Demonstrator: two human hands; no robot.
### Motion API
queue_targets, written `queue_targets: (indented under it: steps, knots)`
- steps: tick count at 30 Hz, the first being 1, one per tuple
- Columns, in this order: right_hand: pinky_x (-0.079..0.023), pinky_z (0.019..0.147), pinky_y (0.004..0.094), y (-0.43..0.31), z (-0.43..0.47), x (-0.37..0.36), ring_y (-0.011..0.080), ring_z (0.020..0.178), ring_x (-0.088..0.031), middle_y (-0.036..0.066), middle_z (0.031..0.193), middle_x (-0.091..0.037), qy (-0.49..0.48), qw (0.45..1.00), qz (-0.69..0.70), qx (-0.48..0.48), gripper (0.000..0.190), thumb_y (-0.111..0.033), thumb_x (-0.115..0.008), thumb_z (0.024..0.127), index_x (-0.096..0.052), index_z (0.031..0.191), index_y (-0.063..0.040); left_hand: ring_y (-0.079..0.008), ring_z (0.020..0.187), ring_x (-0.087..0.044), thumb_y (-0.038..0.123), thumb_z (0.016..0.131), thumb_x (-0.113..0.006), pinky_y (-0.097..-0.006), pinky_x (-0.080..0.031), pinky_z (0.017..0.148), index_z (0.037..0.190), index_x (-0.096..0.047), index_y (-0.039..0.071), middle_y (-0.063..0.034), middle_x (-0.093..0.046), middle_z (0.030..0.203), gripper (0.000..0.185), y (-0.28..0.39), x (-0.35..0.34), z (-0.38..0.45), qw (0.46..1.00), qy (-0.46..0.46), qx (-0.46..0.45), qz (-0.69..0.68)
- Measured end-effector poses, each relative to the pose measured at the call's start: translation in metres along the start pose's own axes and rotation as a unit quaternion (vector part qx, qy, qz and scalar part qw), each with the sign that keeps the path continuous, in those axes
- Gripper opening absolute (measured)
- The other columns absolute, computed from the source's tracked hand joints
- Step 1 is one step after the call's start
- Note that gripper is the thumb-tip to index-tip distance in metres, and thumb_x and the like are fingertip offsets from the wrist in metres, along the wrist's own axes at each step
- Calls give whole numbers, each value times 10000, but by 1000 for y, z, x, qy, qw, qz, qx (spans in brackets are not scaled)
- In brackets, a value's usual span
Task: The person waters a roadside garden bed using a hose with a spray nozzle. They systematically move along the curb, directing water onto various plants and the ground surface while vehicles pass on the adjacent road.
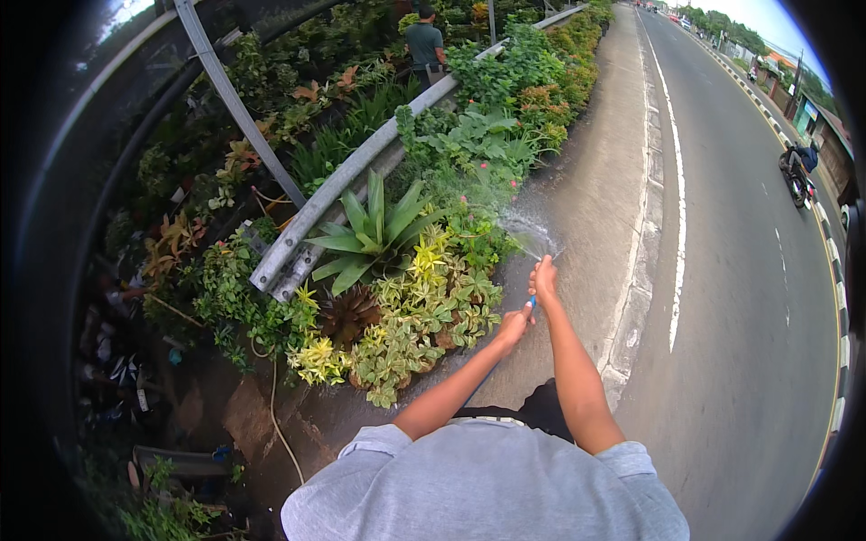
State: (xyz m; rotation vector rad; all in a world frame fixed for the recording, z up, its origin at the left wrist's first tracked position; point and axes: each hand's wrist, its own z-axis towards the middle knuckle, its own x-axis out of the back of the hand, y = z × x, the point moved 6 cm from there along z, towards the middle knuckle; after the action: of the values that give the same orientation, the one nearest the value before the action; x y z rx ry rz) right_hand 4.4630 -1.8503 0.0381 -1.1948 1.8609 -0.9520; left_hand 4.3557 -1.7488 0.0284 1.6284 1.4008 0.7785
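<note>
My right hand [543, 276] is wrapped around the end of a blue garden hose [533, 299], and a fan of water [531, 233] sprays out above the fingers. Just behind it, my left hand [516, 326] grips the same hose lower down. The hose trails past my left forearm toward my waist, where my body hides it. The spray drifts forward and left over leafy plants with pink flowers [471, 215]. Close by on the left are variegated yellow-green plants [399, 331] and a large green bromeliad [374, 233]. The hose's very tip is covered by my fingers.
A metal guardrail [352, 169] runs behind the plants, with a slanted metal post [240, 101]. Beyond it stands a person [425, 46]. A pale hose [276, 406] lies on the wet ground at left. Right of the concrete pavement [588, 169], a motorcycle rider [800, 169] is on the road [731, 270].
</note>
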Motion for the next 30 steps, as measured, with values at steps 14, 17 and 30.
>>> queue_targets:
  steps: [14,17,30]
  knots:
    - [-281,315,287,-144,166,58,119,345,-336,1,466,-361,4,999,14,48,374,-390,-314,863,-400,634,-107,-101,375,-303,529,896,-396,-291,-219,361,753,-570,56,32,-347,472,524,118,-94,165,1000,13,-8,5]
    - [-251,315,276,-180,200,74,105,344,-300,-13,467,-336,5,998,22,64,376,-407,-305,864,-379,625,-127,-99,371,-298,537,895,-395,-288,-214,359,762,-570,50,30,-347,468,534,145,-120,203,999,11,-30,6]
    - [-193,308,258,-203,267,96,80,332,-229,-41,466,-278,-26,1000,15,1,368,-424,-288,874,-329,619,-162,-89,363,-268,535,896,-407,-272,-206,352,779,-578,55,27,-354,479,523,159,-159,268,999,21,-1,-35]
